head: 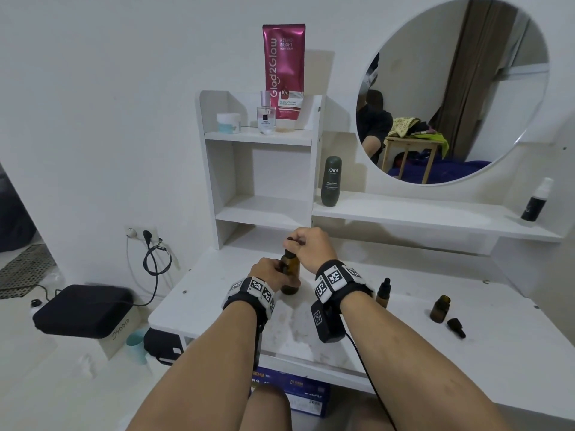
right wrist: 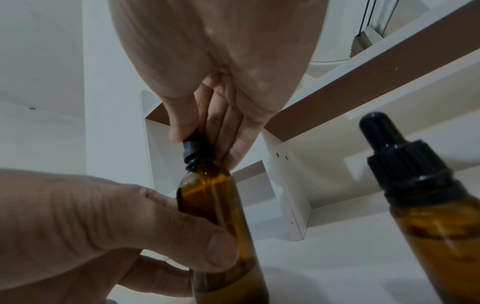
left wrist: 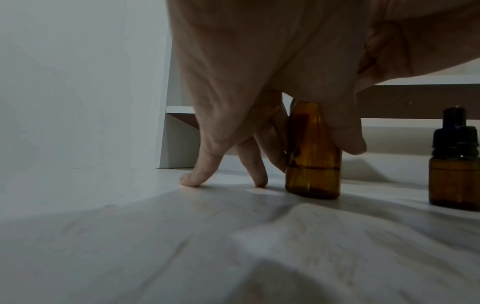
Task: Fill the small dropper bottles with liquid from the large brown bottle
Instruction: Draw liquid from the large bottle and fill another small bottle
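The large brown bottle [head: 292,276] stands upright on the white table [head: 404,353], near the back. My left hand [head: 273,270] grips its body, thumb on one side and fingers on the other [left wrist: 313,174]. My right hand [head: 297,242] pinches the black dropper cap [right wrist: 196,149] on the bottle's neck from above. A small capped dropper bottle [head: 383,294] stands just to the right of my right wrist [right wrist: 428,216]. Farther right stands a small open brown bottle [head: 440,309], with its black dropper cap [head: 456,328] lying beside it.
A white shelf unit [head: 264,169] rises behind the bottle, with a long low shelf [head: 420,213] overhanging the table's back right. On it stand a dark Kahf bottle [head: 331,181] and a spray bottle [head: 535,202]. A black case [head: 84,309] lies left of the table.
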Motion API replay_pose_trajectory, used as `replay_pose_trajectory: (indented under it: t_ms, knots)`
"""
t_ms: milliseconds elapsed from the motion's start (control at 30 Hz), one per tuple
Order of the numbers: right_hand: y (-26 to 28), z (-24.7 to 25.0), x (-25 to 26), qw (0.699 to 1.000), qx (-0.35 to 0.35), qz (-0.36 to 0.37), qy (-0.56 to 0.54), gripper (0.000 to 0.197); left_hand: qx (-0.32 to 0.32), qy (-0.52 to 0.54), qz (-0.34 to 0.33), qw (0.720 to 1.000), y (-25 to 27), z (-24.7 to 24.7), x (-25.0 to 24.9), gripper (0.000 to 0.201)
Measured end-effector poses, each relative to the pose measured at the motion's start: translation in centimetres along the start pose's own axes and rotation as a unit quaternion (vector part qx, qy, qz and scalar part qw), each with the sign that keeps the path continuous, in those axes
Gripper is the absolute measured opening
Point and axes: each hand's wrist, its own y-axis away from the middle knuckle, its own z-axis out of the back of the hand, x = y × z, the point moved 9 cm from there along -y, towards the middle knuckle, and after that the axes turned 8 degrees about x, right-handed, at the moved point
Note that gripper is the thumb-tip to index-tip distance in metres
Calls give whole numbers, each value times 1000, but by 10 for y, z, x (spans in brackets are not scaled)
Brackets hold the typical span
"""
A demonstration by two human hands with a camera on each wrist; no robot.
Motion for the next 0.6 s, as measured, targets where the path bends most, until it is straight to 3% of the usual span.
replay_pose_trajectory:
  t_ms: [167, 400, 433, 533, 600]
  knots:
    - [-3, -3, 1, 999, 33, 8, -13, 13, -1, 1, 2, 1000, 1, 0, -1, 33]
    - [-13, 48, 47, 990, -15, 41, -135, 10, 13, 2, 23, 1000, 1, -2, 2, 41]
    - [-13, 59, 55, 988, -27, 51, -143, 11, 25, -3, 28, 999, 0, -3, 2, 51]
    - [-9, 95, 71, 983, -56, 73, -156, 13, 62, -14, 48, 997, 4, -3, -5, 119]
    - [-7, 115, 72, 984, -61, 75, -152, 13, 61, -12, 38, 997, 14, 7, -25, 133]
